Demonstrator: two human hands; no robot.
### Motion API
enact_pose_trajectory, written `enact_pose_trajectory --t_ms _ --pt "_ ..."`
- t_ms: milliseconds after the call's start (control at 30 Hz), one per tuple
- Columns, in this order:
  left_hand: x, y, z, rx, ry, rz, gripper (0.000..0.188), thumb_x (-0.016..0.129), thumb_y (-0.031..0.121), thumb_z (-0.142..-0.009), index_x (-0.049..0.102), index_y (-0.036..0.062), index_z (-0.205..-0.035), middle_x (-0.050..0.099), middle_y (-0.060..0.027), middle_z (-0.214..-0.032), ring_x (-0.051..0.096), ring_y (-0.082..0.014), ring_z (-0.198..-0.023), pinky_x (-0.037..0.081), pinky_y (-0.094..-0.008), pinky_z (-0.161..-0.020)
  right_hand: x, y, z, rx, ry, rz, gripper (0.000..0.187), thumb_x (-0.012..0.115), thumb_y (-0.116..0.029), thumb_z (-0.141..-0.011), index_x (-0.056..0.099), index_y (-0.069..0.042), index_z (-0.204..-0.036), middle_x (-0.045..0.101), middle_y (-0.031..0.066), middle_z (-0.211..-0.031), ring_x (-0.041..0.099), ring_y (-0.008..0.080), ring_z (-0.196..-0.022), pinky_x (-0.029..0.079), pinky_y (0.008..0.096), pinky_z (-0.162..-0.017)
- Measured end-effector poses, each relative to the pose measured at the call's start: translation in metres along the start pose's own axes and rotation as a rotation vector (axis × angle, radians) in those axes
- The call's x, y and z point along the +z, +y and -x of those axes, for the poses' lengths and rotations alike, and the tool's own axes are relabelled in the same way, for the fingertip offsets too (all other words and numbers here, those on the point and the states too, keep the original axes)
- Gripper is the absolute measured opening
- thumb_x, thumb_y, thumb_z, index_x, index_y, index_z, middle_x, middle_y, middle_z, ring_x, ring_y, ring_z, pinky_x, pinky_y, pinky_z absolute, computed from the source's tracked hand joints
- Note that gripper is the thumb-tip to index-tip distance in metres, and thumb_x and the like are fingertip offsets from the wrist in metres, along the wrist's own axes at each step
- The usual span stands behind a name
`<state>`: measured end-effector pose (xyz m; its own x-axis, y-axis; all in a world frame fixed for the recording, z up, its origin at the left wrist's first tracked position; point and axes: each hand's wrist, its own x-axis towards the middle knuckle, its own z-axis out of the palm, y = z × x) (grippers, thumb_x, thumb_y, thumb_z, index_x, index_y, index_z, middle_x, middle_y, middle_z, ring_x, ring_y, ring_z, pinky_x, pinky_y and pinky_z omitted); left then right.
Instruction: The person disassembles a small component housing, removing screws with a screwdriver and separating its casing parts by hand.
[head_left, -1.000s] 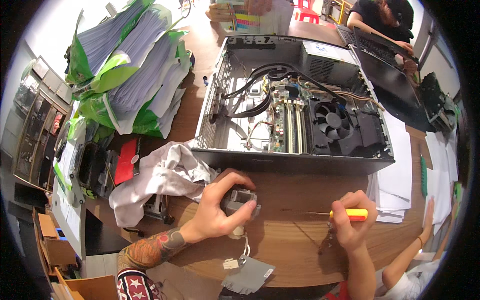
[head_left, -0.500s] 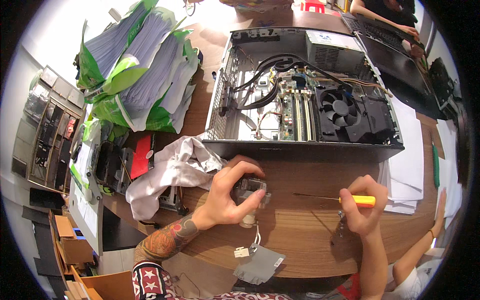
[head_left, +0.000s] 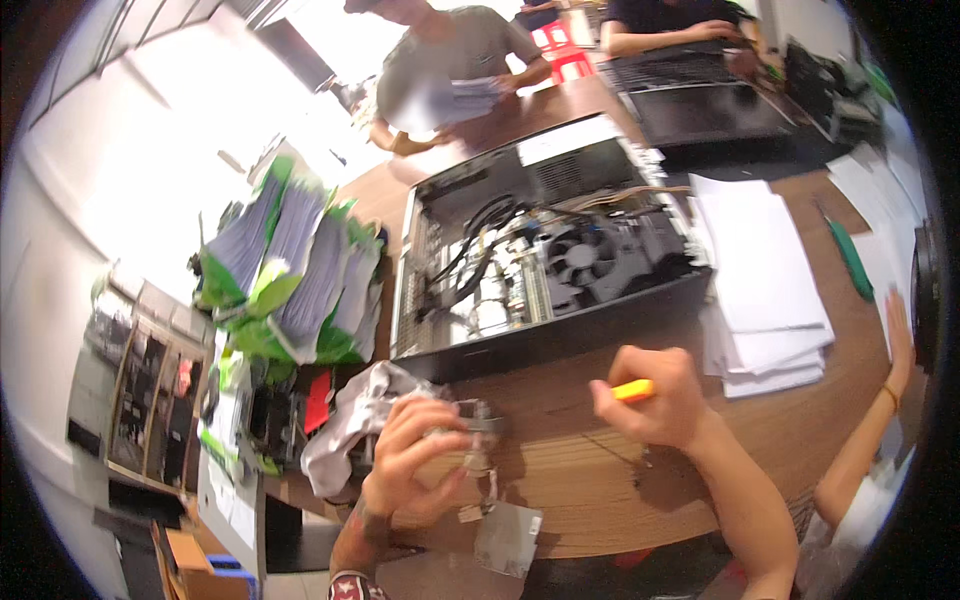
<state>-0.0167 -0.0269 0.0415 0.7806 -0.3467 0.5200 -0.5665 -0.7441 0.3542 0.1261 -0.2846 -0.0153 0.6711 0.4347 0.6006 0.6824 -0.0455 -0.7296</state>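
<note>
My left hand (head_left: 415, 455) is beside a small clear-grey plastic part (head_left: 483, 420) on the wooden table, its fingers loosely curled with thumb apart. The hand is blurred, and no grip on the part shows. A short cable joins that part to a white connector, near a flat grey plate (head_left: 508, 540) by the table's front edge. In my right hand (head_left: 660, 395) is a screwdriver with a yellow handle (head_left: 632, 390); its shaft cannot be made out. Small screws (head_left: 643, 464) lie below that hand. Beyond both hands stands an opened desktop computer case (head_left: 560, 335) showing a black fan (head_left: 582, 255).
A pale cloth (head_left: 345, 425) and green-wrapped paper stacks (head_left: 300, 270) are on the left. White sheets (head_left: 765, 290) and a green-handled tool (head_left: 850, 258) lie right. Another person's arm (head_left: 870, 430) reaches in at right; a person with papers (head_left: 450, 70) is across the table.
The view has tilted up and shifted, bringing a person across the table into sight. My left hand's fingers have loosened from the plastic part. My right hand keeps the screwdriver, its handle turned.
</note>
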Motion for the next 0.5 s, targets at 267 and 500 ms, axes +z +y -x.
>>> enact_pose_trajectory --t_ms 267,500 --pt "0.008 0.077 -0.005 -0.264 -0.725 -0.194 0.057 0.078 0.041 -0.069 0.061 0.0133 -0.116 0.045 -0.0146 -0.134 0.037 -0.0355 -0.128 0.028 -0.0505 -0.105 -0.005 0.003 0.002 -0.141 0.01 0.014 0.023 0.064 -0.021 -0.08 0.05 -0.007 -0.068 0.056 0.0106 -0.055 0.058 0.0302 -0.05 0.045 0.0385 -0.046" --pt "0.011 0.061 0.005 -0.285 -0.66 -0.056 0.041 0.082 0.024 -0.068 0.063 0.01 -0.102 0.05 -0.0103 -0.129 0.041 -0.0323 -0.125 0.031 -0.0471 -0.104 0.004 0.004 0.012 -0.153 0.01 0.007 0.024 0.063 -0.024 -0.081 0.052 -0.007 -0.068 0.056 0.0099 -0.055 0.058 0.0302 -0.05 0.047 0.0378 -0.047"
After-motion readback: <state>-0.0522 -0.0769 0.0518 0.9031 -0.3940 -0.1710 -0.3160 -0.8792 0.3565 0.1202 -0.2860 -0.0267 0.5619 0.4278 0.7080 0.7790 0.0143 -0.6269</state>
